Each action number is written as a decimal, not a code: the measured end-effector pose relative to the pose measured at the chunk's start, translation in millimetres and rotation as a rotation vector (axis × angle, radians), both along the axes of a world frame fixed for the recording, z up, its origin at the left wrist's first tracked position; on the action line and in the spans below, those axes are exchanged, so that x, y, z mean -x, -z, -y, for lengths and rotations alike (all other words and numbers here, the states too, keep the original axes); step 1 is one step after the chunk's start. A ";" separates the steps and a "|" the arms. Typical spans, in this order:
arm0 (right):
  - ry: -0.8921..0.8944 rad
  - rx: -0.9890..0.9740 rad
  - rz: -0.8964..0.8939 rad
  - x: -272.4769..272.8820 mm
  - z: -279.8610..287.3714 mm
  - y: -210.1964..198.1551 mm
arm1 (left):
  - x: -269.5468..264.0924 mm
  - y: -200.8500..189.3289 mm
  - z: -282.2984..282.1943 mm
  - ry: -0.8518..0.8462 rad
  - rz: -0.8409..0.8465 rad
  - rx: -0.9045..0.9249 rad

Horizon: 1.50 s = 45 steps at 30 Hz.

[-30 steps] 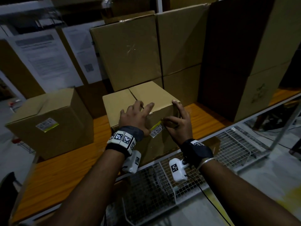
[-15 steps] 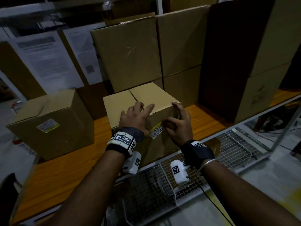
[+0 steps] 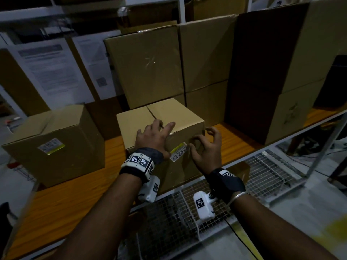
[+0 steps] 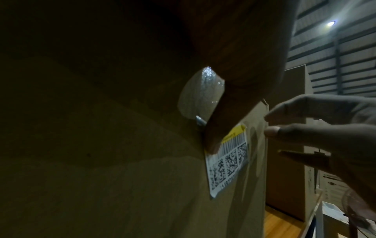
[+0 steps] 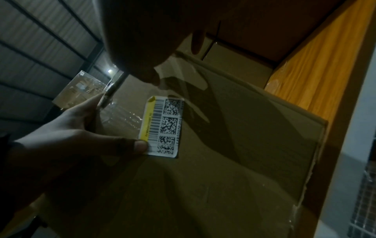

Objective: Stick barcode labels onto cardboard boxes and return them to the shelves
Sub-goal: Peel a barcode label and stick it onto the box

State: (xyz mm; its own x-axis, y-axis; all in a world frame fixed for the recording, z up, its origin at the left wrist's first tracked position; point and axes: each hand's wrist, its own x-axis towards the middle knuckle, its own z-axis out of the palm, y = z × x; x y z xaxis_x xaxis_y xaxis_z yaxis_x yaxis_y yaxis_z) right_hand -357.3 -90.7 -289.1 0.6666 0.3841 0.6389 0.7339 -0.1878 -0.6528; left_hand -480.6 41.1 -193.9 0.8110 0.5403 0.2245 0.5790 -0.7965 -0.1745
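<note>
At frame centre, your left hand [image 3: 154,136] lies flat over the box [image 3: 169,117] top, thumb [image 5: 130,146] pressing the label [image 3: 178,152] onto its front, while your right hand [image 3: 206,147] hovers beside, fingers loosely curled, empty.

The head view looks forward and down from above onto a wooden shelf [image 3: 62,201] and the cardboard box [image 3: 169,117] at its front edge, with both forearms reaching away from the lens. The left wrist view sits very close against the box's front face, looking along it towards the barcode label [image 4: 227,159]. The right wrist view looks up the same face from just below and right, the label [image 5: 162,127] mid-frame. All three views share the label [image 3: 178,152] and that front face.
</note>
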 end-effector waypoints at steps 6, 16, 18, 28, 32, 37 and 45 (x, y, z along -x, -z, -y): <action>-0.002 0.136 -0.504 -0.2 1.4 8.5 | 1.2 -0.8 0.5 0.011 -0.001 0.004; 0.053 -0.105 -0.851 23.6 -20.9 12.9 | 0.7 -0.6 2.6 0.003 0.008 0.004; 0.067 -0.136 -0.876 26.5 -25.3 12.7 | 0.8 -0.9 3.4 0.003 0.007 0.011; 0.055 -0.208 -0.960 24.8 -26.9 11.8 | 2.7 -4.0 4.4 0.007 -0.010 0.035; 0.049 -0.238 -0.942 22.2 -26.1 9.2 | 3.3 -5.3 3.7 0.014 -0.035 0.048; 0.032 -0.212 -0.892 22.0 -25.6 8.8 | 3.5 -6.4 4.2 0.015 -0.041 0.055; -0.045 -0.149 -0.859 21.8 -23.9 8.8 | 4.2 -5.7 4.7 0.020 -0.032 0.051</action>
